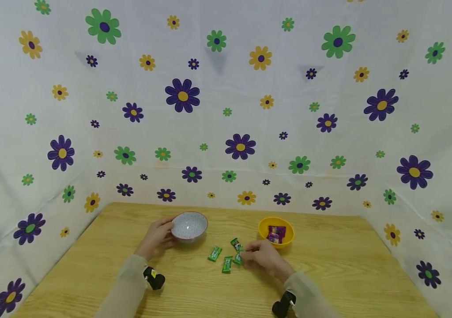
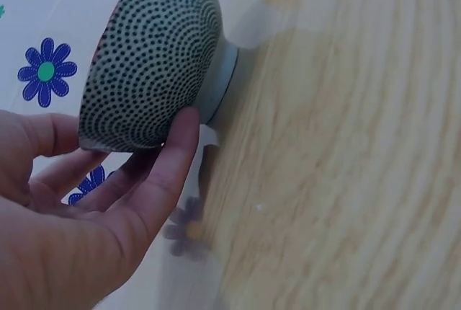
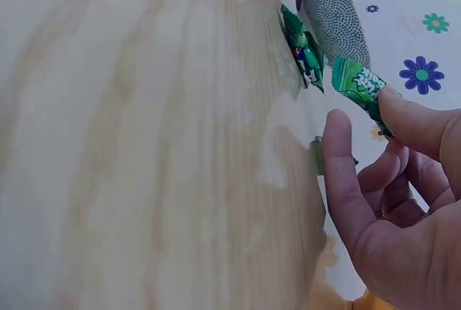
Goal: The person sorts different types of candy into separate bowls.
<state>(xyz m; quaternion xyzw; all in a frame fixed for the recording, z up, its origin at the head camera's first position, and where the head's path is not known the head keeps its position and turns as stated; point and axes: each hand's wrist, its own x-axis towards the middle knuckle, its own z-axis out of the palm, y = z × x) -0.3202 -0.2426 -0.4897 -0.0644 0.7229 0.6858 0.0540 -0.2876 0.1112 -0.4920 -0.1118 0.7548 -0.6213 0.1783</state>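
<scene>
At the left of the table my left hand (image 1: 157,237) holds a bowl (image 1: 189,226) with a pale patterned inside. Its outside (image 2: 151,58) carries dark dots, and the left fingers (image 2: 184,130) lie along its side near the foot, the thumb at the rim. My right hand (image 1: 263,256) pinches a green-wrapped candy (image 3: 358,85), its thumb over one end of the wrapper. Other green candies lie close by on the table, among them one candy (image 1: 227,264) in front and another candy (image 1: 215,253) toward the bowl.
A yellow bowl (image 1: 263,224) with purple-wrapped candies (image 1: 276,234) stands just behind my right hand. The wooden table (image 1: 194,296) is bounded at the back and sides by a white flower-printed sheet (image 1: 226,88). Each wrist wears a black camera.
</scene>
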